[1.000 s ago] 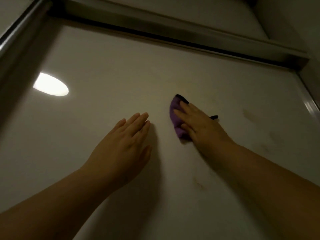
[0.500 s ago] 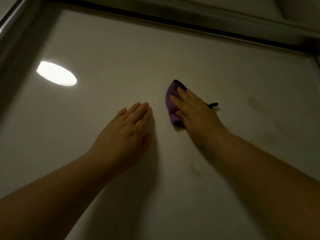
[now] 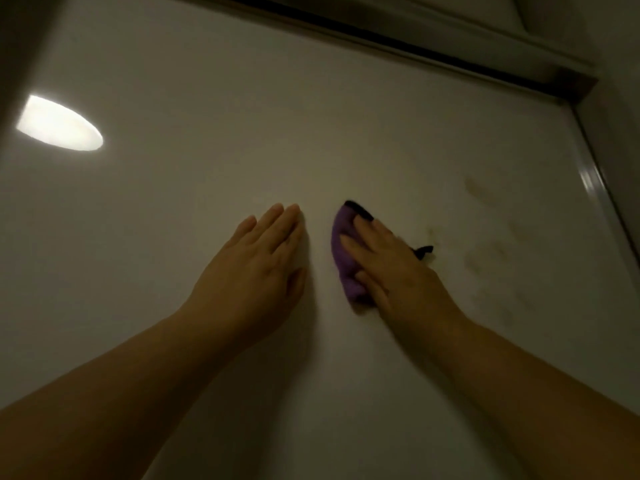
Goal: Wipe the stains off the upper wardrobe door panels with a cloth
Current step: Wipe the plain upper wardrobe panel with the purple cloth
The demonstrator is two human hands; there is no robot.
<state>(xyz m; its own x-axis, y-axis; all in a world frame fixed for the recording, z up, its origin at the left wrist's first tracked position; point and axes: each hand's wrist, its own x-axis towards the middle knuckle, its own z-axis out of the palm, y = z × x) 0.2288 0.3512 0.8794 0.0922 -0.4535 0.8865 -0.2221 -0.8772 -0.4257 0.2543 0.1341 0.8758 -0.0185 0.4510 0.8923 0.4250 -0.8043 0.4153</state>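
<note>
A glossy white upper wardrobe door panel (image 3: 214,98) fills the view. My right hand (image 3: 391,268) presses a purple cloth (image 3: 343,251) with a black edge flat against the panel near its middle. My left hand (image 3: 256,271) lies flat on the panel just left of the cloth, fingers together, holding nothing. Faint brownish stains (image 3: 485,258) smudge the panel to the right of the cloth, and another smear (image 3: 476,188) sits higher up.
A dark metal top rail (image 3: 381,36) runs along the panel's upper edge. A silver frame strip (image 3: 595,181) borders its right side. A bright lamp reflection (image 3: 59,124) glares on the left of the panel.
The camera has shifted, so the panel's right frame strip comes into view. My right hand and the cloth sit a little lower beside my left hand, which stays pressed flat.
</note>
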